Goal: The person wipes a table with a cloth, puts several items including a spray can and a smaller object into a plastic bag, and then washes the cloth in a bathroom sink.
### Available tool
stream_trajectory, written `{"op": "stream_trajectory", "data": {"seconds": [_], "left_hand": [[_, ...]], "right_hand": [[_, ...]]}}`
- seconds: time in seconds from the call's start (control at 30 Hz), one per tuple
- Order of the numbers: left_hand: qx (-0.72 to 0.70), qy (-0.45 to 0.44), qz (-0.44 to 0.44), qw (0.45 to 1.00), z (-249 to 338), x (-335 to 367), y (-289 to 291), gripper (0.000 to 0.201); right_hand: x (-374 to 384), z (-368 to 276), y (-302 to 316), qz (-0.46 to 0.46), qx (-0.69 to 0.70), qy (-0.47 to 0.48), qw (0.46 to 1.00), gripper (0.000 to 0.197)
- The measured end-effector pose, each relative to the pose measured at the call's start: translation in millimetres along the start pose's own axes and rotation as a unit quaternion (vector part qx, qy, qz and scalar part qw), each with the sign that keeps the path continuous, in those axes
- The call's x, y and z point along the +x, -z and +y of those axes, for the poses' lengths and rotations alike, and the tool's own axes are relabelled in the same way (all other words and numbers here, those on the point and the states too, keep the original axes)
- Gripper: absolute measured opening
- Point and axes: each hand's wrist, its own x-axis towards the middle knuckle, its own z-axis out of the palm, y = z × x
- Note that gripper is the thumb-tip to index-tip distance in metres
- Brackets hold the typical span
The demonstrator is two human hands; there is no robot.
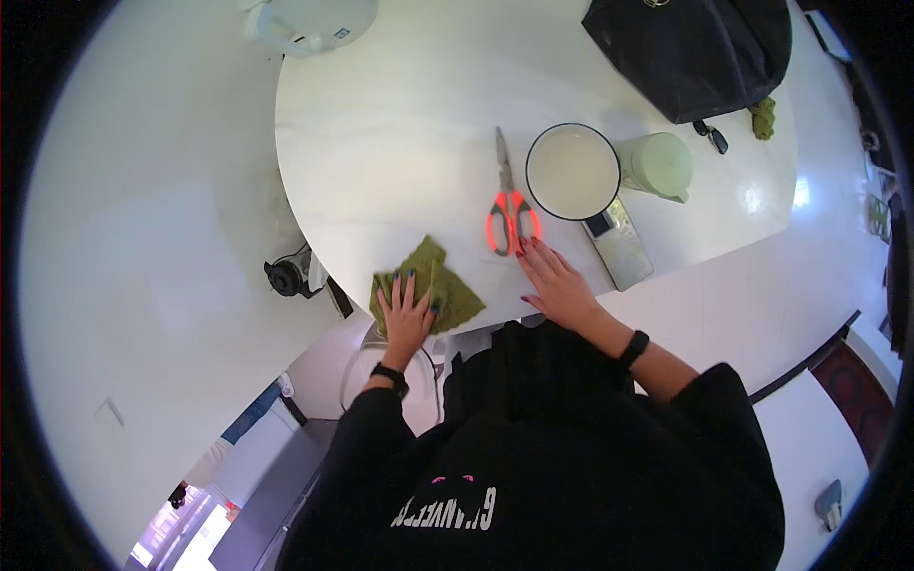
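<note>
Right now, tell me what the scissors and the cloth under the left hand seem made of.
Scissors: blades probably metal, grey with dull sheen; handles likely smooth plastic, solid orange and dark loops. Cloth: likely matte textile, judging by its soft folds; fibre unclear.

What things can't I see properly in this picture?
All in the head view:
Part of the green cloth: under the left hand.
Silver device's far end: behind the white bowl.
Black bag's top: cut off by the upper edge.
Pale appliance: cut off there too.
</note>
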Motion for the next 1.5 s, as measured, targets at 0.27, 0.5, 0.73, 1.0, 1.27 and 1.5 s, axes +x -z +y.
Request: {"op": "stream_trajectory", "data": {"seconds": [0.27, 0.5, 0.73, 1.0, 1.27, 1.5], "left_hand": [[0.014, 0.051, -0.006, 0.999, 13, -29, -15, 0.041], [0.028, -0.056, 0.041, 0.997, 12, 99, 25, 0.055], [0.034, -0.068, 0.160, 0.984, 73, 195, 36, 0.051], [-0.073, -0.214, 0.080, 0.971, 150, 110, 14, 0.056], [-0.598, -0.210, -0.015, 0.773, 89, 118, 2, 0.039], [-0.573, 0.010, -0.062, 0.817, 45, 85, 45, 0.031]], "right_hand": [[155, -5, 2, 0.169, -0.015, -0.023, 0.985, 0.056], [49, -26, 34, 0.193, 0.131, -0.002, 0.972, 0.031], [-100, -13, 12, 0.273, 0.060, -0.289, 0.916, 0.025], [-73, -62, -16, 0.316, 0.117, -0.303, 0.891, 0.029], [28, -93, -76, 0.302, 0.138, -0.377, 0.865, 0.068], [24, -80, -72, 0.268, -0.028, -0.314, 0.911, 0.071]]}}
